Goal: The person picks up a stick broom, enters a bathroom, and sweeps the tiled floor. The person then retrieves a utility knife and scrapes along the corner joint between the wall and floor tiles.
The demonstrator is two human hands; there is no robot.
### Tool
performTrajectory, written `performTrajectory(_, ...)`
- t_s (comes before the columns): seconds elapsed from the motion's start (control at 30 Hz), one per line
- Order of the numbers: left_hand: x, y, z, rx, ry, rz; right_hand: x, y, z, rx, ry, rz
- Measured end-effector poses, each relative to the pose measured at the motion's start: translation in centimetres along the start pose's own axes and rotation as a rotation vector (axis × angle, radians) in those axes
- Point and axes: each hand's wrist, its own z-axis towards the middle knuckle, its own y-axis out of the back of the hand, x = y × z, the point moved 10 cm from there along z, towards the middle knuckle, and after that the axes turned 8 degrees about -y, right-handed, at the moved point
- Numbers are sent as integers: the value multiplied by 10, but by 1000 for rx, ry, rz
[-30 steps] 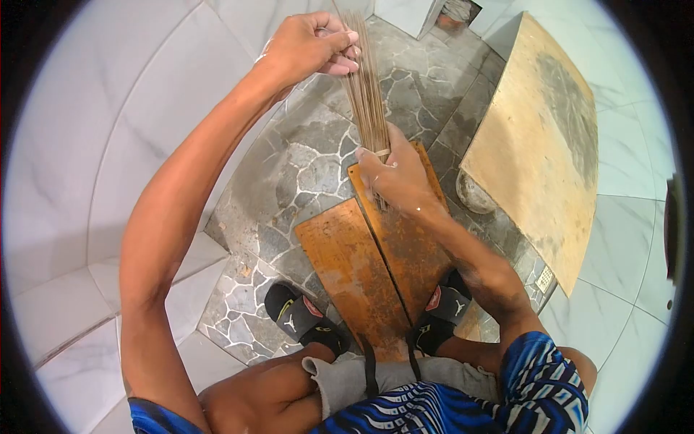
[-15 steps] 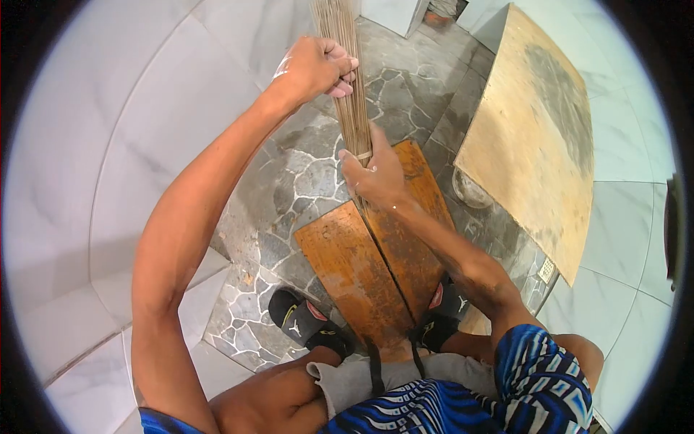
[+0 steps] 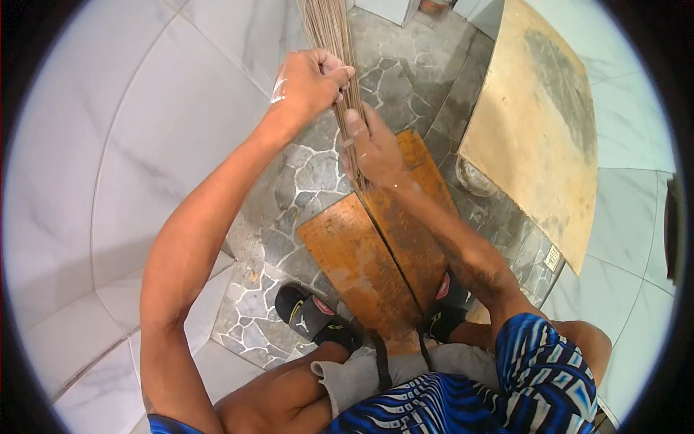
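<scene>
A long bundle of thin brown sticks (image 3: 329,32) stands slanted in front of me, its upper end cut off by the top of the view. My right hand (image 3: 376,152) is wrapped round its lower part, thumb along the sticks, beside a pale band (image 3: 349,142). Just above, my left hand (image 3: 307,83) has its fingers closed in a pinch at the bundle's side. White smears mark the back of that hand. Below the bundle's lower end lies a worn orange-brown wooden board (image 3: 354,253) with a dark lengthwise gap.
Between my slippered feet (image 3: 303,311) the board reaches back to my lap, above a grey stone-patterned floor (image 3: 318,170). A large plywood sheet (image 3: 513,137) leans at the right, partly over a round pale object (image 3: 473,177). White marbled tiles (image 3: 166,123) rise on the left.
My left hand has slid down the bundle, closer to my right hand. The right hand's thumb has moved up onto the sticks, and the upper sticks fan out slightly more.
</scene>
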Motion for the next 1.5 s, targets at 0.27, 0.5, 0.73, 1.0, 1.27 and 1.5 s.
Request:
performTrajectory(0.27,5,4,-8,106,149,12,-5,-9,-6,114,-102,32)
performTrajectory(0.5,-9,15,5,32,-53,186,-9,-12,-1,109,-124,103)
performTrajectory(0.73,-28,3,-12,-76,-174,388,-1,-7,-1,96,-142,174)
performTrajectory(1.0,-38,-2,-18,-49,-194,441,7,-4,3,121,-121,187)
performTrajectory(1.27,-29,16,-24,-137,-71,197,17,17,11,87,-169,161)
performTrajectory(1.5,17,-52,-80,315,336,-342,11,44,20,-44,21,101)
